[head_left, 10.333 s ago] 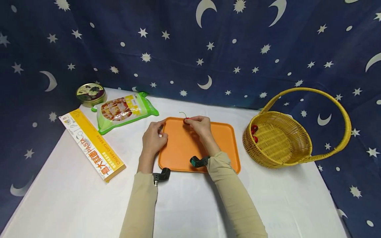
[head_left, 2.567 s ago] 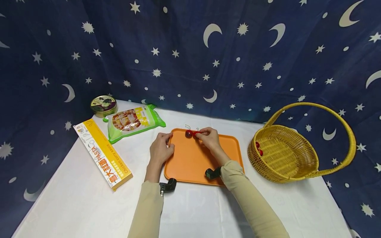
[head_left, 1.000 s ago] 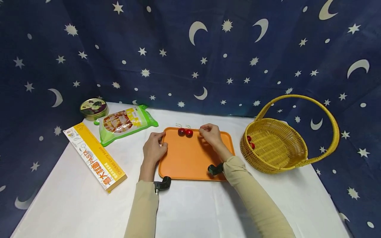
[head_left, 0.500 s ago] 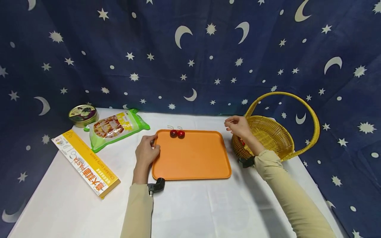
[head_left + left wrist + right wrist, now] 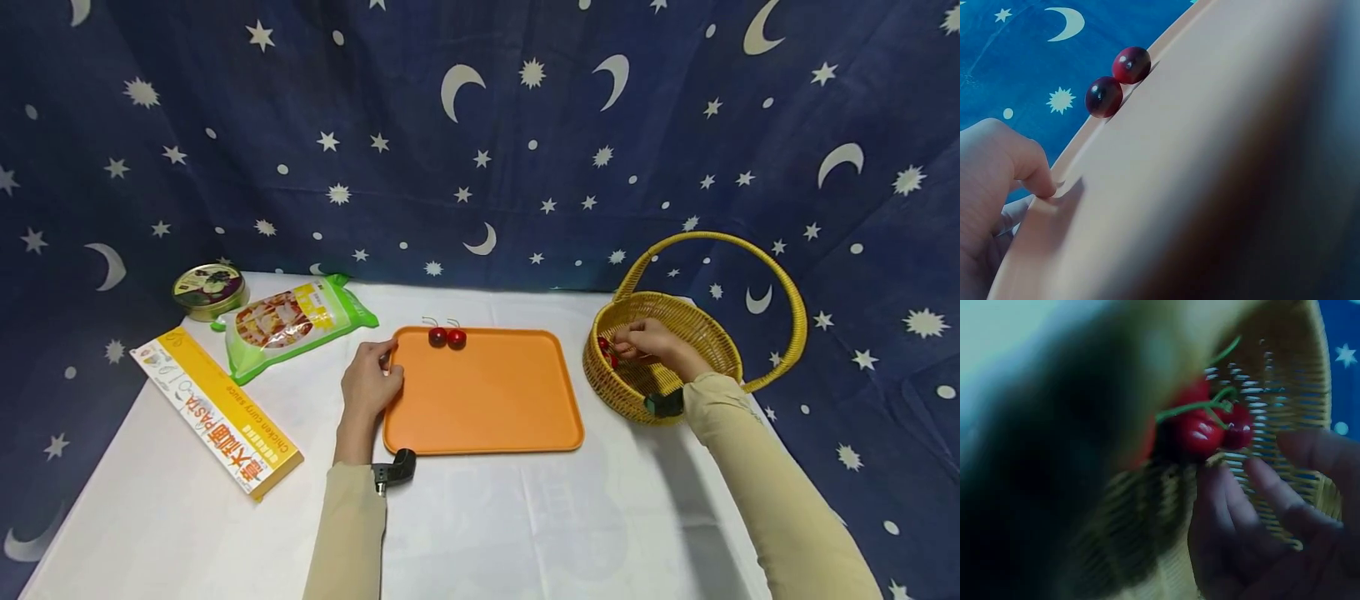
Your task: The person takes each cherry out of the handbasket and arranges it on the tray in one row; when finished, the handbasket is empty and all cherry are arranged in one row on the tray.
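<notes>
Glossy red cherries with green stems [image 5: 1202, 432], clustered inside a round yellow woven basket with a tall arched handle [image 5: 609, 392], against its left wall. Two more round red cherries [image 5: 456, 338], set side by side at the far rim of a flat rectangular orange tray [image 5: 483, 396], raised edge probably serving as a stop against rolling. Left hand [image 5: 371, 380] at the tray's left side, thumb and fingers pinching the rim, presumably for steadiness. Right hand [image 5: 648, 340] inside the basket, apparently placed for reaching the fruit: thumb and fingers parted, fingertips just beside the cluster, seemingly nothing held; contact impossible to tell.
</notes>
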`<state>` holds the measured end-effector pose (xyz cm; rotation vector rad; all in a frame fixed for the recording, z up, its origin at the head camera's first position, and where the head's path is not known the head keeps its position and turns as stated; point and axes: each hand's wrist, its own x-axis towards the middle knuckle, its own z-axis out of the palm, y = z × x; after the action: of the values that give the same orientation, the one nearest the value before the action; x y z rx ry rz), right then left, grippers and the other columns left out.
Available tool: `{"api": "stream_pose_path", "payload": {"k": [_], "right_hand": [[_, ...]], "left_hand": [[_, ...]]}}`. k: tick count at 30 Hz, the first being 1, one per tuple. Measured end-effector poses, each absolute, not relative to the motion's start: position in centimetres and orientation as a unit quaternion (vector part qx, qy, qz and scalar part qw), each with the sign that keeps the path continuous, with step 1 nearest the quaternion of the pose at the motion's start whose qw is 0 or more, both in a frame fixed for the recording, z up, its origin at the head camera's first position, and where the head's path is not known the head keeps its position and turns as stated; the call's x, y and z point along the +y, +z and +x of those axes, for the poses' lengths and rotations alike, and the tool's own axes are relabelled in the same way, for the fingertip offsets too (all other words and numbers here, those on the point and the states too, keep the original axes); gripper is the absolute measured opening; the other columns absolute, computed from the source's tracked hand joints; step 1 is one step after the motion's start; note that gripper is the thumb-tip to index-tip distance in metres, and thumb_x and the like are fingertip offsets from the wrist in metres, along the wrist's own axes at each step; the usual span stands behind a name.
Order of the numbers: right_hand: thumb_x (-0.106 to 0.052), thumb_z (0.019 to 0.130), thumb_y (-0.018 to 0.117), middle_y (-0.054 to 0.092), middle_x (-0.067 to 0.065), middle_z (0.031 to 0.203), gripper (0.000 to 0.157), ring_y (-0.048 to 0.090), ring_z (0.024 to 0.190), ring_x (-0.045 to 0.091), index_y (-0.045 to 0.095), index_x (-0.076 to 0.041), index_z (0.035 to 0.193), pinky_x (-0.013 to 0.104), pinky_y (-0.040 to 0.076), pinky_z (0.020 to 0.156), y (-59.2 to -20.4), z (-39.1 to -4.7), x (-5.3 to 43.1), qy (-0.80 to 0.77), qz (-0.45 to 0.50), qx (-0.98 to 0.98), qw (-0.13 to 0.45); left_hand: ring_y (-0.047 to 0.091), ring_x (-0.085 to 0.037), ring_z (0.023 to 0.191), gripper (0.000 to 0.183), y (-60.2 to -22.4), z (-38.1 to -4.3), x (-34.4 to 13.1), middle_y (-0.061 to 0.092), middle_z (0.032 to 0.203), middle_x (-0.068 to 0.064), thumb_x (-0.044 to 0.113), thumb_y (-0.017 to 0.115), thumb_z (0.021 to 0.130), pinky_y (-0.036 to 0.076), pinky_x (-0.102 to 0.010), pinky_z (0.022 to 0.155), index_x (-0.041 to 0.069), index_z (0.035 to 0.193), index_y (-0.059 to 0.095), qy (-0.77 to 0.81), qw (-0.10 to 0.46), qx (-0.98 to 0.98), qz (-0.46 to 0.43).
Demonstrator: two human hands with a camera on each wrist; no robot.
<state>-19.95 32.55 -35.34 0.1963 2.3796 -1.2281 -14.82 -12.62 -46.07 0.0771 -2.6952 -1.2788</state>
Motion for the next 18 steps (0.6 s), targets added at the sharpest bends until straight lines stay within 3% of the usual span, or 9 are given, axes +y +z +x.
{"api": "stream_pose_path", "payload": {"k": [7, 12, 18], "right_hand": [[-0.018, 0.098, 0.054, 0.069, 0.002, 0.09, 0.039, 0.066, 0.084, 0.015, 0.052, 0.011, 0.125, 0.043, 0.053, 0.086, -35.2, -20.8, 32.7, -0.4, 0.052, 0.865, 0.299], [-0.016, 0.097, 0.057, 0.064, 0.006, 0.089, 0.03, 0.065, 0.084, 0.019, 0.059, 0.008, 0.114, 0.043, 0.053, 0.085, -35.0, -21.2, 32.5, -0.371, 0.028, 0.86, 0.349], [-0.01, 0.096, 0.055, 0.064, 0.006, 0.087, 0.017, 0.062, 0.082, 0.02, 0.065, 0.003, 0.1, 0.04, 0.054, 0.081, -35.0, -21.6, 32.6, -0.352, 0.023, 0.861, 0.368]], "left_hand": [[0.054, -0.03, 0.087, 0.048, -46.3, -14.7, -12.6, 0.057, 0.112, -0.016, 0.012, 0.059, 0.083, 0.04, -0.042, 0.076, 0.003, 0.13, 0.064, -0.429, 0.084, -0.899, 0.025], [0.053, -0.029, 0.086, 0.048, -46.3, -14.8, -12.7, 0.057, 0.113, -0.016, 0.012, 0.059, 0.083, 0.04, -0.042, 0.076, 0.003, 0.13, 0.064, -0.427, 0.087, -0.9, 0.027], [0.053, -0.029, 0.085, 0.049, -46.2, -14.9, -12.7, 0.057, 0.112, -0.016, 0.013, 0.059, 0.083, 0.04, -0.041, 0.075, 0.004, 0.131, 0.064, -0.428, 0.087, -0.899, 0.029]]}}
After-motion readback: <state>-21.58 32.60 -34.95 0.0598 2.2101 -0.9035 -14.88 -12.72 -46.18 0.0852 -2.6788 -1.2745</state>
